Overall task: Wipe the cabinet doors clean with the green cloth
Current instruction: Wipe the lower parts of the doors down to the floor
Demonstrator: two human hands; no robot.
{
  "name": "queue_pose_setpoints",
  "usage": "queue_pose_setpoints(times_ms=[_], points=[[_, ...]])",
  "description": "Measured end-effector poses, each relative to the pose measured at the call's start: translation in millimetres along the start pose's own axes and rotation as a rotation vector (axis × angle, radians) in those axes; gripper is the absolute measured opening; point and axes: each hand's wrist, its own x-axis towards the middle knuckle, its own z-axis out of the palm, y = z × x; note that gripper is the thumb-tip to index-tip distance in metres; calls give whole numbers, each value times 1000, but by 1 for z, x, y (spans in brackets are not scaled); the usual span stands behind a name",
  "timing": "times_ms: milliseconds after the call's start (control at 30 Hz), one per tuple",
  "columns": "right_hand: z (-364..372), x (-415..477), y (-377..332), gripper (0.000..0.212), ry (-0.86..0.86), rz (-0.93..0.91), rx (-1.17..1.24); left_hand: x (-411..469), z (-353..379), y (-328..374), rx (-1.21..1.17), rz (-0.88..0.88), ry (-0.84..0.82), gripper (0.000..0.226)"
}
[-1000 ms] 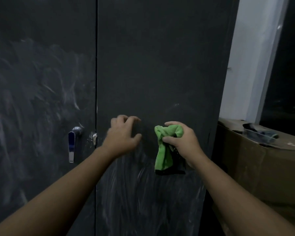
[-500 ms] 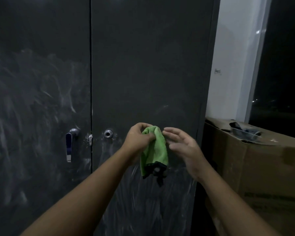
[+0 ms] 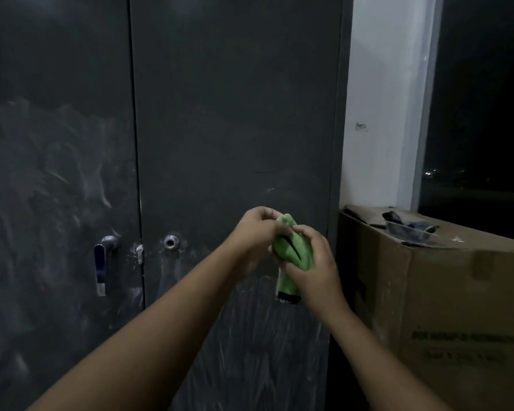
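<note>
Two dark grey cabinet doors fill the view: the left door (image 3: 57, 173) is smeared with whitish streaks, the right door (image 3: 235, 114) has streaks low down. The green cloth (image 3: 291, 250), bunched with a dark edge hanging below, is held in front of the right door. My left hand (image 3: 255, 235) grips its top and left side. My right hand (image 3: 312, 271) closes over its right side and lower part. Both hands touch the cloth together, a little off the door surface.
A chrome lever handle (image 3: 101, 259) sits on the left door and a round lock (image 3: 170, 241) on the right one. To the right stands a cardboard box (image 3: 442, 307) with small dark items on top, beside a white pillar (image 3: 386, 99) and a dark window.
The cloth went from my right hand to my left, and now my right hand has closed on it too. The view shifted slightly right and closer.
</note>
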Motion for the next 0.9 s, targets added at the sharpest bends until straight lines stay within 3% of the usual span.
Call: queue_pose_setpoints(times_ms=[167, 300, 367, 433, 500, 567, 733, 900], points=[[-13, 13, 15, 72, -279, 126, 322, 8, -11, 4, 92, 76, -144, 23], [-8, 32, 16, 56, -84, -23, 141, 21, -8, 9, 59, 157, -167, 25], [-9, 48, 19, 57, -27, -117, -32, 27, -11, 12, 127, 226, -139, 22], [-11, 72, 24, 55, 46, -203, -245, 35, -22, 14, 490, 322, -30, 26], [-12, 102, 26, 49, 193, -264, -384, 41, -41, 13, 1045, 384, 126, 43], [-9, 132, 27, 43, 324, -294, -446, 46, -62, 7, 1358, 415, 208, 59], [25, 165, 35, 37, 316, -328, -498, 54, -115, -19, 1453, 363, 221, 64], [55, 158, 42, 35, 252, -403, -417, 62, -143, -35, 1465, 583, 328, 55]])
